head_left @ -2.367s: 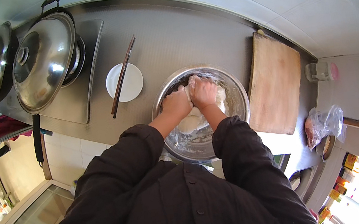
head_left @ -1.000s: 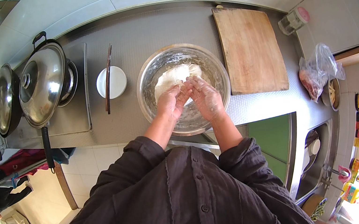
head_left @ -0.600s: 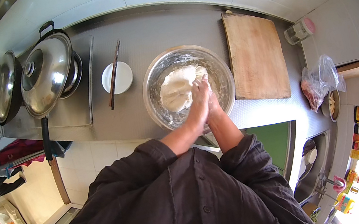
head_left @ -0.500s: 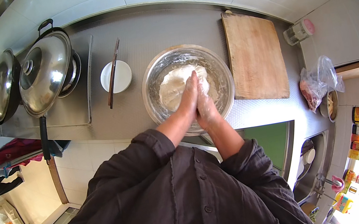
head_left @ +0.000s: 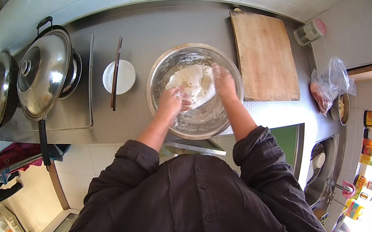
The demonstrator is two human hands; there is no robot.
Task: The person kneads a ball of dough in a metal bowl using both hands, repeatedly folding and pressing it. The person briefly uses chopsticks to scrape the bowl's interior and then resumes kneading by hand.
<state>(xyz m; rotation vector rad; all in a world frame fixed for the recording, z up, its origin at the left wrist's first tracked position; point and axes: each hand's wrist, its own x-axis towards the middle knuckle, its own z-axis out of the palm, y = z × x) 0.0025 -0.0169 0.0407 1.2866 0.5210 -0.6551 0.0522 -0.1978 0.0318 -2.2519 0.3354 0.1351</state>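
Your left hand (head_left: 171, 103) and right hand (head_left: 223, 80) are apart, both pressed into the dough (head_left: 193, 83) sitting at twelve o'clock inside the bowl (head_left: 159, 71). It looks soft, sticky and floury, so scoop it from underneath at its edges rather than pinching the top.

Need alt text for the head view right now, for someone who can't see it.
Both hands, left hand and right hand, press into pale dough inside a steel bowl on a grey counter. A wooden board lies right of it.
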